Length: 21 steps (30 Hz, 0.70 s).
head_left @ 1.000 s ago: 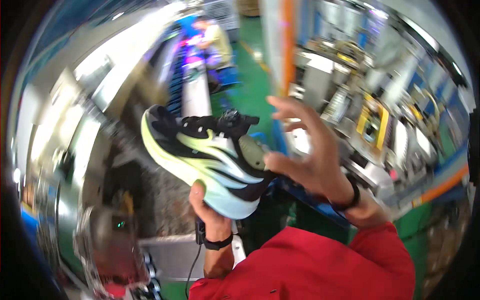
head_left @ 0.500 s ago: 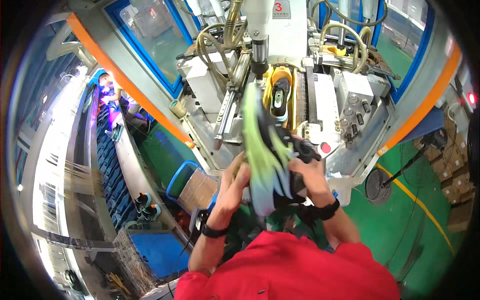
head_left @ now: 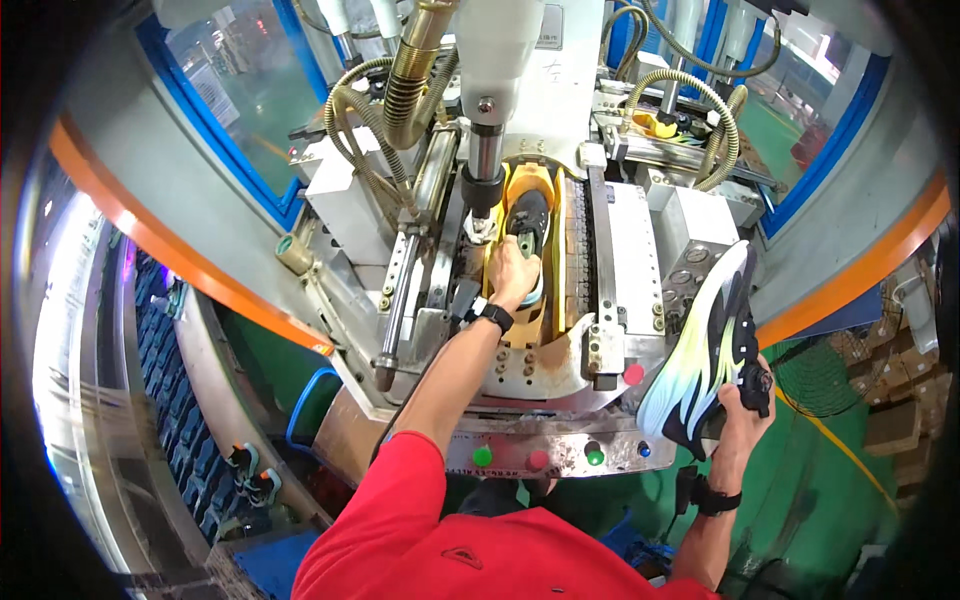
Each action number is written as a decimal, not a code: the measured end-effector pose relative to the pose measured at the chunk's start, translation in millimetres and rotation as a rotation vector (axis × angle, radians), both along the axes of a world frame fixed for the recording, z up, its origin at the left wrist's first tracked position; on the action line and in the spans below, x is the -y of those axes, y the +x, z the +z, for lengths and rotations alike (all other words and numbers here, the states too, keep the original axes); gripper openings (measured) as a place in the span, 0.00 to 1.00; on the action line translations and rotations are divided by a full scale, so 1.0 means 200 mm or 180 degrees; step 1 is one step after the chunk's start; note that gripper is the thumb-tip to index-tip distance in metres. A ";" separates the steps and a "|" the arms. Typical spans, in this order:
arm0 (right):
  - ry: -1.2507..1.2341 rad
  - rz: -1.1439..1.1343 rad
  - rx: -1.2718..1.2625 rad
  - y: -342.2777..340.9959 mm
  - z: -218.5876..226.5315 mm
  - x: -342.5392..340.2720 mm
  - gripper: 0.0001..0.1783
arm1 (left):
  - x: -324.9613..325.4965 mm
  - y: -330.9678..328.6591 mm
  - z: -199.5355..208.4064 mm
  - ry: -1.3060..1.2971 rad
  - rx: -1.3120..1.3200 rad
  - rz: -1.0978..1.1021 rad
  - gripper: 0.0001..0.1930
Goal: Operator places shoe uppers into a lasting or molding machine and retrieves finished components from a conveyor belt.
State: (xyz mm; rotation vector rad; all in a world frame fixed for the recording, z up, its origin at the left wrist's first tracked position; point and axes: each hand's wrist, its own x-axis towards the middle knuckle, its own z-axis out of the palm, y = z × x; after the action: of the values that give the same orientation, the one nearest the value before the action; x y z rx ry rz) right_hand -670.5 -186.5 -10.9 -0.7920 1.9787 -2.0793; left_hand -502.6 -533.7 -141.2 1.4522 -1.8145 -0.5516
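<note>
My left hand (head_left: pixel 514 274) reaches into the machine, its fingers closed on the upper of a dark shoe (head_left: pixel 528 218). That shoe sits toe-away between the yellow pads (head_left: pixel 533 178) of the press, under a vertical metal rod (head_left: pixel 486 160). Off to the right, my right hand (head_left: pixel 745 415) grips a second shoe (head_left: pixel 705 345) by its dark top part. This one is tilted, showing its sole in pale yellow-green, white, light blue and black. My fingers partly hide both shoes where they hold them.
Green and red push buttons (head_left: pixel 595 457) line the front panel. A white box with dials (head_left: pixel 692 240) flanks the press, and hoses (head_left: pixel 408 90) hang above. A conveyor (head_left: pixel 165 370) with dark shoes runs at left; cartons (head_left: pixel 890 440) and a fan guard (head_left: pixel 820 375) stand at right.
Both hands held the colourful-soled shoe before me. My left hand has let go and reached forward onto the shoe in the press; my right hand has carried the other shoe rightward.
</note>
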 end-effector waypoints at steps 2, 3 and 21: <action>0.0175 -0.0012 -0.0087 -0.08 0.03 0.09 0.31 | 0.01 0.03 0.03 0.0195 -0.0242 0.0112 0.15; 0.0156 0.0031 -0.0331 -0.08 0.09 0.17 0.30 | 0.03 0.09 0.00 0.0387 -0.0555 0.0005 0.12; 0.2906 0.1130 -0.1694 0.34 -0.20 1.95 0.25 | -1.27 1.52 0.67 0.2062 -0.2360 0.0261 0.22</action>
State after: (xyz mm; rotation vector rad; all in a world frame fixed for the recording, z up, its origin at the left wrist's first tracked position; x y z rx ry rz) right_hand -601.8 -577.0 -50.8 -1.3819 2.4335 -0.6462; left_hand -199.3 -279.4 -7.2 1.4203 -1.0137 -1.5009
